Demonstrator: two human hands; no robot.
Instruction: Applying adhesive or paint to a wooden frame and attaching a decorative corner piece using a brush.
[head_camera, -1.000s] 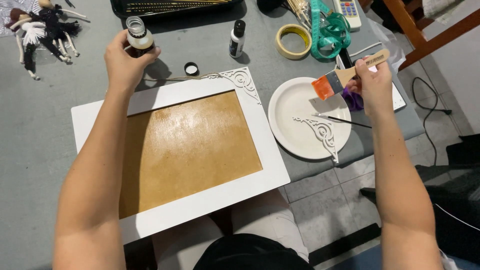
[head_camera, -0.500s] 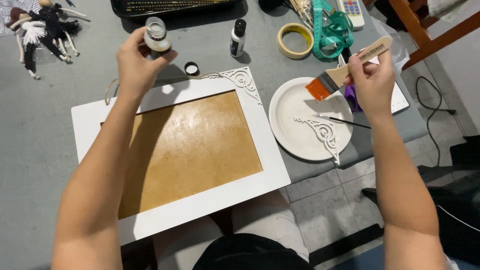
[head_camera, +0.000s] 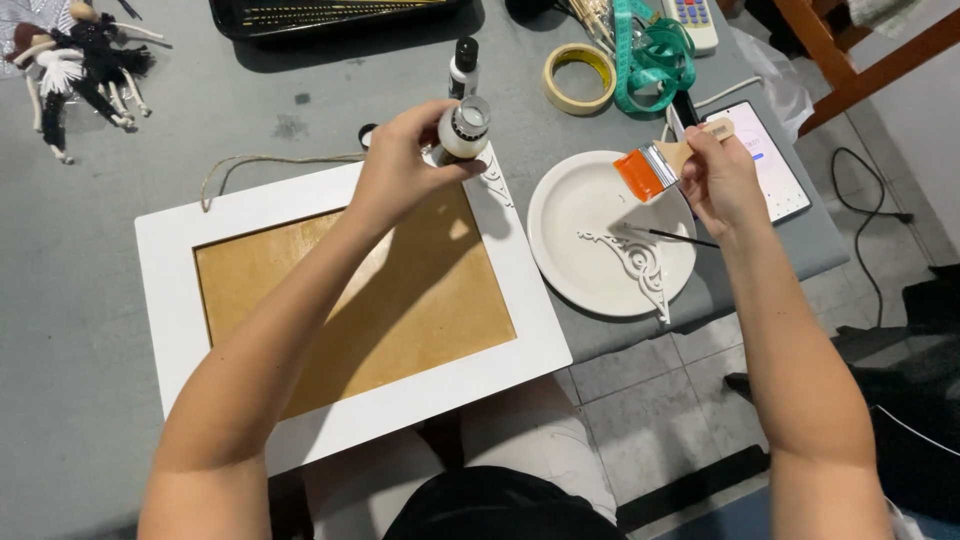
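My left hand (head_camera: 400, 165) grips a small open glass bottle (head_camera: 463, 130) of white paint, held over the top right corner of a white picture frame (head_camera: 300, 400) with a brown board in its middle. My right hand (head_camera: 722, 180) holds a flat brush with orange bristles (head_camera: 640, 172) and a wooden handle, above the right rim of a white plate (head_camera: 570, 215). On the plate lie a white ornate corner piece (head_camera: 640, 265) and a thin black-handled brush (head_camera: 680, 237).
A grey table carries a roll of masking tape (head_camera: 578, 76), a second small bottle with a black cap (head_camera: 462, 66), a green measuring tape (head_camera: 655, 55), a phone (head_camera: 770, 160), dolls (head_camera: 75, 70) at far left, a black tray (head_camera: 330, 12) and a loose black cap (head_camera: 367, 132).
My left hand has carried the bottle from the far left of the table rightwards to the frame's top right corner. My right hand with the brush stays over the plate.
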